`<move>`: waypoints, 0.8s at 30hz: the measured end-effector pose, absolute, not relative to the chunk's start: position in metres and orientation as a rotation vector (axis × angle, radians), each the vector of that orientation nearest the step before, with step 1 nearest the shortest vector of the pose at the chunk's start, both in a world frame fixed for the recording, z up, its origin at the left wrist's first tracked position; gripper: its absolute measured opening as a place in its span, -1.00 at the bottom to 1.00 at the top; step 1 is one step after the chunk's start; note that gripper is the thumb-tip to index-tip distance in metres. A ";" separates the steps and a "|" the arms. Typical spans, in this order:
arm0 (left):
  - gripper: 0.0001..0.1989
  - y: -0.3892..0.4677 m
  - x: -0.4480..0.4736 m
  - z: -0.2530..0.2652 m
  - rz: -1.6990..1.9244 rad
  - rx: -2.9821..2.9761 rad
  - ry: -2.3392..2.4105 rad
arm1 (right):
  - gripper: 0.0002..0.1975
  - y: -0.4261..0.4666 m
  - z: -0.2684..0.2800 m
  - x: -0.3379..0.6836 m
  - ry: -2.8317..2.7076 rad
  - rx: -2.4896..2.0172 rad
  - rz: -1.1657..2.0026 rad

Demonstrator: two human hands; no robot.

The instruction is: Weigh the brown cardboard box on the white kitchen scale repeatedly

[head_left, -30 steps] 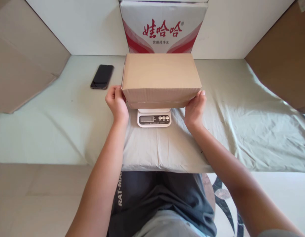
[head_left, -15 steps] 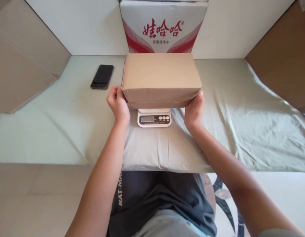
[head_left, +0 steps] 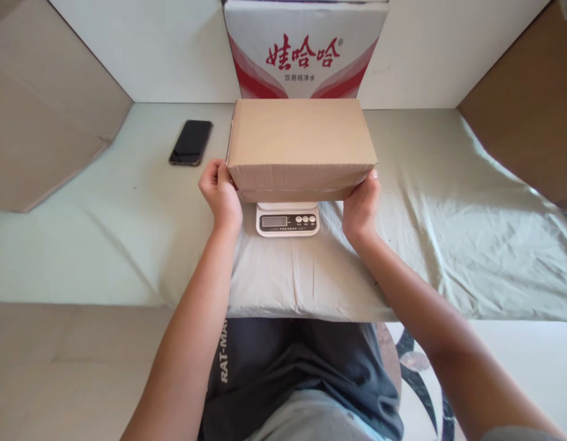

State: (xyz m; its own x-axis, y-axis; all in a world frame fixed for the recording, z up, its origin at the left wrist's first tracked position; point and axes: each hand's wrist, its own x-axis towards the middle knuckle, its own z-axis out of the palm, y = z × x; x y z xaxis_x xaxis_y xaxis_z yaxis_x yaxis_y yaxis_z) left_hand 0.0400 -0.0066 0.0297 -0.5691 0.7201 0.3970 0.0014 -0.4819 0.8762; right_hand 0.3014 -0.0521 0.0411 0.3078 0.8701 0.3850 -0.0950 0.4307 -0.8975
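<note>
A plain brown cardboard box (head_left: 302, 135) is held level between my two hands, over a white digital kitchen scale (head_left: 288, 231). My left hand (head_left: 221, 190) grips the box's near left corner, fingers curled against its side. At the near right corner, my right hand (head_left: 362, 199) has its thumb on the edge and its other fingers hidden below. Only the scale's front shows, with a blank-looking display and several buttons; the box hides the weighing plate. Whether the box rests on that plate I cannot tell.
A black phone (head_left: 190, 142) lies to the left on the pale green cloth (head_left: 104, 245). Behind the box stands a white and red carton (head_left: 304, 24) against the wall. Large brown cardboard pieces (head_left: 45, 104) flank the table, with another piece (head_left: 526, 104) on the right.
</note>
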 end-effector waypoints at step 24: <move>-0.43 -0.013 0.044 0.039 2.088 1.061 1.274 | -0.34 -0.054 0.041 0.300 -1.111 -0.943 0.768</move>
